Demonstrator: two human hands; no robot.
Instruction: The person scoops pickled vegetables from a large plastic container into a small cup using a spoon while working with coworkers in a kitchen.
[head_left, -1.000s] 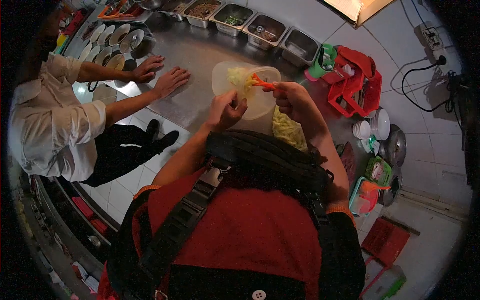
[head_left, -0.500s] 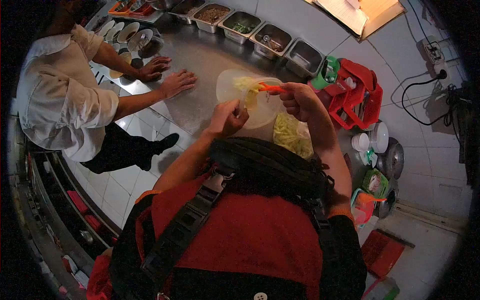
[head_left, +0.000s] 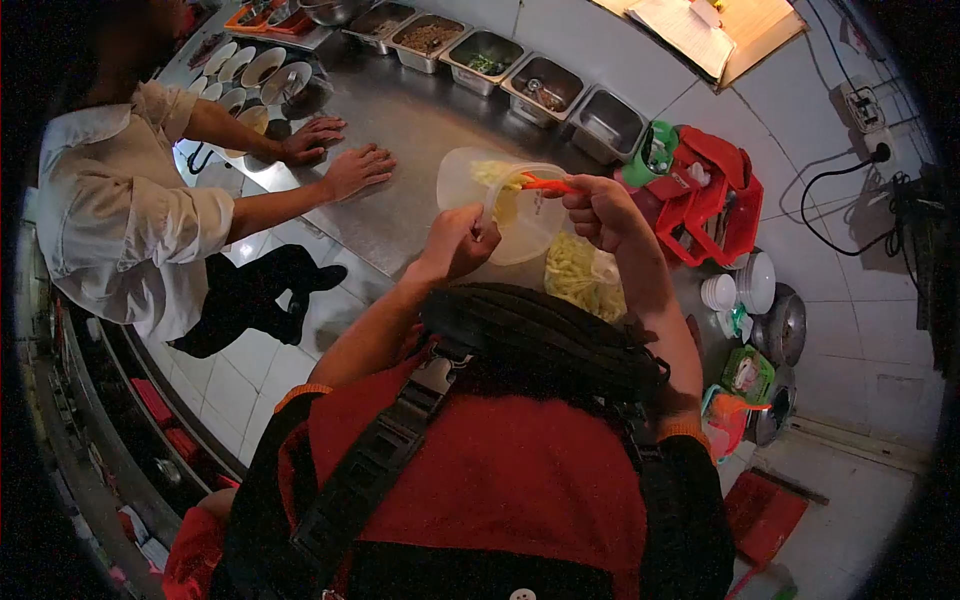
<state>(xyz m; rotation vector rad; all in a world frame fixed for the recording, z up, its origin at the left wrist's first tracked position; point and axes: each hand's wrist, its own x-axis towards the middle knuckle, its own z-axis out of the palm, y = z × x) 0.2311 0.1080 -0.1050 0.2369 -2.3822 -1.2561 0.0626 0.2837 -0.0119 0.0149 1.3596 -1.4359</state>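
Note:
A translucent plastic tub (head_left: 545, 228) is tilted over the steel counter, with pale yellow food (head_left: 497, 175) inside it. Closed around the tub's rim is my left hand (head_left: 458, 240). My right hand (head_left: 605, 208) grips an orange utensil (head_left: 545, 184) that reaches into the tub at the food; its working end is hidden, so I cannot tell its exact kind. Just below the tub, near my right wrist, pale yellow-green strips of food (head_left: 578, 278) lie in what looks like a clear plastic bag.
A co-worker's two hands (head_left: 355, 173) rest on the steel counter (head_left: 400, 110) at left, near several bowls (head_left: 265, 68). Steel food pans (head_left: 545, 88) line the back wall. Red baskets (head_left: 710, 195), stacked white bowls (head_left: 757, 285) and a black cable (head_left: 815, 190) are at right.
The tub has tipped slightly, so its rim shows more, and the orange utensil has shifted a little. Both hands keep their grip. The co-worker's legs have moved a little.

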